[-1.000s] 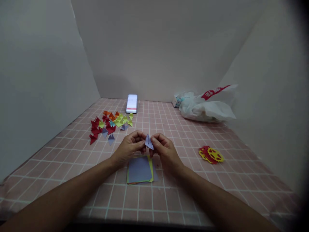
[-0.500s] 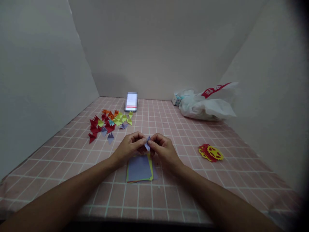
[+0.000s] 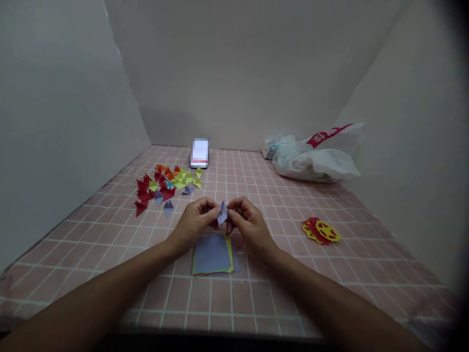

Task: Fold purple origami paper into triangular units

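Folded lilac paper (image 3: 222, 214) is held up between the two hands, just past the far edge of the paper stack (image 3: 211, 254) as seen — small, pointed at top, w/ a darker line down its face. L hand (image 3: 198, 222) has it: thumb & forefinger pinching its L side, other fingers curled. R hand (image 3: 251, 225) is at the paper's R edge, thumb & forefinger drawn close together; can't tell if they pinch the edge, touch it or sit just beside it. Vs 0.5 s ago: paper was a thin slanted sliver w/ both hands' fingertips closed in on it; now more of its face shows & R fingertips are a bit farther off. Vs 1 s ago: it spread wider at the bottom, low corner toward R thumb; now slimmer, more upright. Stack — lilac sheet on top, yellow & a bit of orange at the edges — same spot on the pink gridded bench (image 3: 222, 310). Beyond L hand, folded pieces (image 3: 144, 194) in red, orange, yellow, lilac & blue lie as before. Phone (image 3: 200, 152) stands behind them, screen pixelated. Over R: gear-shaped cutouts (image 3: 328, 231), yellow & red, overlapping, unmoved; farther back, white plastic bag (image 3: 311, 162) w/ red print, small box (image 3: 269, 150) by its L end, same as earlier. Whole view's shifted a touch, so bench items sit slightly higher than 1 s ago.
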`<state>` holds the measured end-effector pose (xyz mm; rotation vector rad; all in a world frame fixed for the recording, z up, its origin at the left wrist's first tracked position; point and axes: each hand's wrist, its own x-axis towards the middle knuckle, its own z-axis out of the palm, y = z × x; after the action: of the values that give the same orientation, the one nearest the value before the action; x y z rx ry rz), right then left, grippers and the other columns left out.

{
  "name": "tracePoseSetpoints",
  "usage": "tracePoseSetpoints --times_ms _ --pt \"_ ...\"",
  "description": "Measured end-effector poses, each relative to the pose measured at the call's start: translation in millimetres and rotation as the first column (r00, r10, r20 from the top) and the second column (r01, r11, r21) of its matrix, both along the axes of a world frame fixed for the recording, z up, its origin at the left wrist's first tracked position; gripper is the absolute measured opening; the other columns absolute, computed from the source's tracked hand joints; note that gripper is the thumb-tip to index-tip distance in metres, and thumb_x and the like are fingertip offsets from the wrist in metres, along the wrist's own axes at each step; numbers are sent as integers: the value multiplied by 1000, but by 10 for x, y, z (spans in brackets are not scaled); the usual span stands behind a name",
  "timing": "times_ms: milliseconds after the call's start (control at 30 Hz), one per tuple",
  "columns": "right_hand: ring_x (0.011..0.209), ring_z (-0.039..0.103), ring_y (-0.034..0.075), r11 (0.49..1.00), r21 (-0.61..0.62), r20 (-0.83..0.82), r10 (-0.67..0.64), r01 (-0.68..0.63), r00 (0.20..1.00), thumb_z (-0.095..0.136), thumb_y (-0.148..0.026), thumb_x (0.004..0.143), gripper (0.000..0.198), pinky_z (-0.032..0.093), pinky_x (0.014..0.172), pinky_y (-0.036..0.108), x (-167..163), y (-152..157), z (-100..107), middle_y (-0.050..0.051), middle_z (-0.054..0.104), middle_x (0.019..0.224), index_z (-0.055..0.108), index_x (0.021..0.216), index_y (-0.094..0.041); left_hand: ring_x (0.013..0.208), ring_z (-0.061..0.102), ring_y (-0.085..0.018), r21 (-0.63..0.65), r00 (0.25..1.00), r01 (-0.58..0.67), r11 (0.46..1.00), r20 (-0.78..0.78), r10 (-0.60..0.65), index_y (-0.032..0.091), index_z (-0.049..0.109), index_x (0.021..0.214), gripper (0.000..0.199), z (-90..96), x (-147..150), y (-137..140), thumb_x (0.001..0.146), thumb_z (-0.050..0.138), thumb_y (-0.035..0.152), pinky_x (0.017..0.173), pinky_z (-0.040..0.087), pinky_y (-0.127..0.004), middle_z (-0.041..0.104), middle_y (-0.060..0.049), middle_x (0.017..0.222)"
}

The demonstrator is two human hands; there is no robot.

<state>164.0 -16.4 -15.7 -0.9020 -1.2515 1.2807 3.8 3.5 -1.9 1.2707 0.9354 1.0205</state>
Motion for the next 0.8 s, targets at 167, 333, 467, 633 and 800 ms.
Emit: tracePoseSetpoints --times_ms 167,333,467,633,800 --pt "65 60 11 993 97 61 62 -67 996 66 -18 81 10 49 62 26 -1 6 -32 -3 59 80 59 87 -22 56 58 -10 28 998 -49 998 32 48 16 61 76 24 -46 -30 28 81 71 37 57 47 -22 62 2 63" --pt "59 58 10 997 69 57 16 -20 998 68 -22 80 10 47 57 25 12 33 -56 -4 58 72 58 81 -20 60 61 -10 -68 998 17 998 58 -13 14 63 79 30 -53 -21 23 81 71 43 61 49 -22 65 1 65" --pt "53 56 9 1000 -8 -26 -13 13 1000 69 -25 80 14 46 54 24 17 58 -44 -5 58 65 57 77 -20 64 63 -10 -105 994 41 994 101 -30 14 63 89 29 -67 -11 11 79 73 40 63 50 -21 67 1 69" --pt "52 56 9 999 -35 -45 -22 20 999 70 -25 79 14 46 52 23 13 53 -24 -5 59 64 58 76 -19 65 64 -10 -30 994 20 999 106 -17 17 61 99 31 -48 -8 1 77 75 31 63 52 -22 69 1 79" --pt "53 57 9 1000 -17 -60 -1 0 998 72 -24 78 15 46 52 23 4 25 -9 -5 60 66 57 79 -20 64 62 -10 44 997 12 999 77 -16 14 63 87 22 -29 9 -8 73 76 25 62 51 -23 65 2 73"
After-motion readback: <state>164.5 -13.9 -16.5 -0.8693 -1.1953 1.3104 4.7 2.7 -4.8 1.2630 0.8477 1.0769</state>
